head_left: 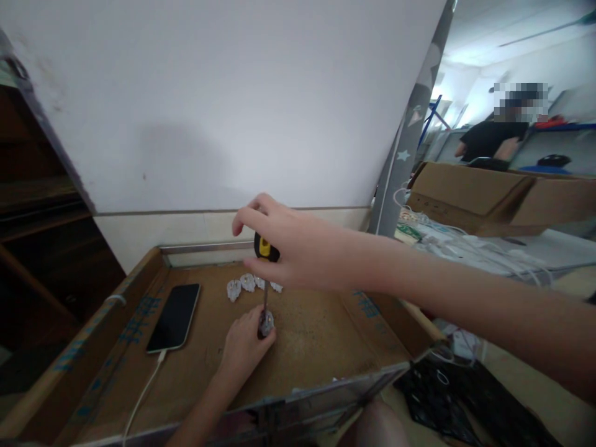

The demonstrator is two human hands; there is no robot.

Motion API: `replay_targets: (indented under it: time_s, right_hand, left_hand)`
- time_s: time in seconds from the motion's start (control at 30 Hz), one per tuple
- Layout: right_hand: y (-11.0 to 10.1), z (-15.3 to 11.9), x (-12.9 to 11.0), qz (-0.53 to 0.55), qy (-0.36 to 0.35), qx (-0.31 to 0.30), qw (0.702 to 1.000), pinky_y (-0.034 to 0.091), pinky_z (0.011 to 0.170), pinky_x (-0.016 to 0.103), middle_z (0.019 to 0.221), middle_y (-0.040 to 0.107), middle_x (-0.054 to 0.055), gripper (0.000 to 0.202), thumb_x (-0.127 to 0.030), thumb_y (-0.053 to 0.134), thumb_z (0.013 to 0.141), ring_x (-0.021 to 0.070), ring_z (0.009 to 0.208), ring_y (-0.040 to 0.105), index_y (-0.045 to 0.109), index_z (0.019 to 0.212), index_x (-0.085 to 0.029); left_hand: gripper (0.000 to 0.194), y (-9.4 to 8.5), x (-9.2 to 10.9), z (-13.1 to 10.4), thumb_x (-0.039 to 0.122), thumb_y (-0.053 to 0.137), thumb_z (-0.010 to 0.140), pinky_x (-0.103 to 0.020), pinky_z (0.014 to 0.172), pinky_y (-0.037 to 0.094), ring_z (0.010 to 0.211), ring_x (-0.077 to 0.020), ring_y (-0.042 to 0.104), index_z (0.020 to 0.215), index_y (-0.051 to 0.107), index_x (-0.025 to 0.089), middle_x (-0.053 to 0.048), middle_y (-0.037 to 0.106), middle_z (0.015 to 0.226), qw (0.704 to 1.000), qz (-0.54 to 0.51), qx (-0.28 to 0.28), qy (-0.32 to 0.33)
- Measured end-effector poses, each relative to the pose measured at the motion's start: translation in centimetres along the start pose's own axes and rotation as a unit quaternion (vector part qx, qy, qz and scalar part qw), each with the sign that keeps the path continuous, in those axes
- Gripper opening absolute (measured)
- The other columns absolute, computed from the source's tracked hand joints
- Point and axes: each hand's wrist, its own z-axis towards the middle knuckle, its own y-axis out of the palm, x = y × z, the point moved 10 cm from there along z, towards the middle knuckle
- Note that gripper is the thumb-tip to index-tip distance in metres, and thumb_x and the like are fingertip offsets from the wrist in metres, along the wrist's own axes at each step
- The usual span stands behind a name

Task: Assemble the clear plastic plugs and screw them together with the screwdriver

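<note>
My right hand is wrapped round the black and yellow handle of a screwdriver, which stands upright with its shaft pointing down. The tip meets a small clear plastic part on the cardboard surface. Pressed against the table, my left hand grips that part between thumb and fingers. Just behind it lie several similar clear plastic pieces in a row, some partly hidden by my right hand and the screwdriver.
A phone with a white cable lies at left. Raised cardboard-covered edges border the work surface, with a white wall behind. At right are an open cardboard box, tangled cables and a person in black.
</note>
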Motion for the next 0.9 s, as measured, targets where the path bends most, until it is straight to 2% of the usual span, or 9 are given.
replay_targets:
  time_s: [0.1,0.23,0.4,0.5,0.57,0.63,0.77,0.83,0.9]
  right_hand:
    - [1.2,0.2,-0.2,0.074,-0.012,-0.069,0.995,0.04,0.059,0.023,0.103,0.059,0.01,0.032,-0.017,0.048,0.083,0.0108,0.068,0.054,0.045,0.115,-0.013]
    - [-0.7,0.1,0.8,-0.051,0.033,0.04,0.997,0.039,0.064,0.029,0.092,0.062,0.012,0.03,-0.033,0.043,0.09,0.0189,0.077,0.056,0.047,0.111,-0.012]
    - [1.5,-0.6,-0.1,0.166,-0.016,-0.02,0.986,0.041,0.064,0.021,0.101,0.06,0.004,0.026,-0.019,0.044,0.087,0.0104,0.075,0.054,0.043,0.113,-0.019]
    - [0.7,-0.8,2.0,0.079,0.065,0.138,0.985,0.039,0.063,0.025,0.093,0.06,0.005,0.026,-0.038,0.046,0.089,0.0146,0.076,0.055,0.049,0.104,-0.017]
    - [0.1,-1.6,3.5,0.029,0.129,0.242,0.961,0.039,0.064,0.028,0.087,0.059,0.007,0.035,-0.048,0.048,0.087,0.0174,0.076,0.055,0.053,0.097,-0.015]
    - [-0.1,-2.1,4.1,0.098,0.109,0.305,0.941,0.041,0.072,0.029,0.087,0.06,0.006,0.027,-0.041,0.05,0.087,0.0165,0.081,0.055,0.056,0.093,-0.015]
    - [1.0,-1.5,3.8,0.415,-0.02,0.226,0.881,0.044,0.075,0.024,0.093,0.062,0.002,0.018,-0.029,0.051,0.088,0.0107,0.087,0.056,0.057,0.101,-0.02]
    - [1.9,-1.2,4.0,0.514,-0.011,0.185,0.838,0.044,0.06,0.021,0.074,0.061,-0.003,0.025,-0.035,0.056,0.084,0.0084,0.068,0.056,0.057,0.105,-0.022]
    - [2.1,-1.1,5.2,0.541,0.034,0.238,0.806,0.04,0.048,0.018,0.056,0.053,-0.007,0.027,-0.042,0.06,0.08,0.0067,0.051,0.05,0.06,0.096,-0.021]
  left_hand:
    - [0.037,0.0,0.1,0.0,0.029,0.049,0.079,-0.032,0.085,0.043,0.1,-0.0241,0.06,0.114,0.053,0.017,-0.01,0.065,0.108,1.0,0.0,-0.006,0.004]
    - [0.038,0.0,0.2,0.0,0.029,0.049,0.079,-0.032,0.084,0.043,0.099,-0.0241,0.061,0.115,0.052,0.017,-0.009,0.065,0.106,1.0,-0.002,-0.008,0.006]
    - [0.034,-0.1,0.2,0.1,0.03,0.048,0.079,-0.031,0.081,0.044,0.095,-0.0237,0.062,0.111,0.053,0.019,-0.008,0.066,0.101,1.0,-0.008,-0.006,0.012]
    - [0.034,-0.2,0.4,0.0,0.029,0.048,0.079,-0.032,0.082,0.043,0.095,-0.0233,0.061,0.111,0.053,0.019,-0.007,0.066,0.101,1.0,-0.015,-0.004,0.019]
    - [0.034,-0.2,0.4,0.0,0.028,0.049,0.079,-0.032,0.083,0.043,0.096,-0.0235,0.061,0.111,0.053,0.018,-0.008,0.066,0.102,1.0,-0.014,-0.005,0.015]
    - [0.034,-0.1,0.4,0.1,0.028,0.048,0.079,-0.033,0.083,0.043,0.097,-0.0239,0.06,0.111,0.054,0.018,-0.008,0.066,0.104,1.0,-0.011,-0.011,0.012]
    - [0.037,0.1,0.3,0.1,0.029,0.049,0.079,-0.033,0.084,0.043,0.099,-0.0241,0.06,0.114,0.052,0.017,-0.009,0.065,0.107,1.0,-0.005,-0.018,0.006]
    - [0.038,0.1,0.3,0.1,0.029,0.049,0.079,-0.034,0.085,0.043,0.1,-0.024,0.06,0.115,0.052,0.017,-0.009,0.065,0.107,1.0,-0.003,-0.016,0.005]
    - [0.038,0.0,0.3,0.1,0.029,0.049,0.079,-0.034,0.086,0.043,0.1,-0.024,0.06,0.115,0.052,0.017,-0.009,0.065,0.108,1.0,-0.004,-0.016,0.008]
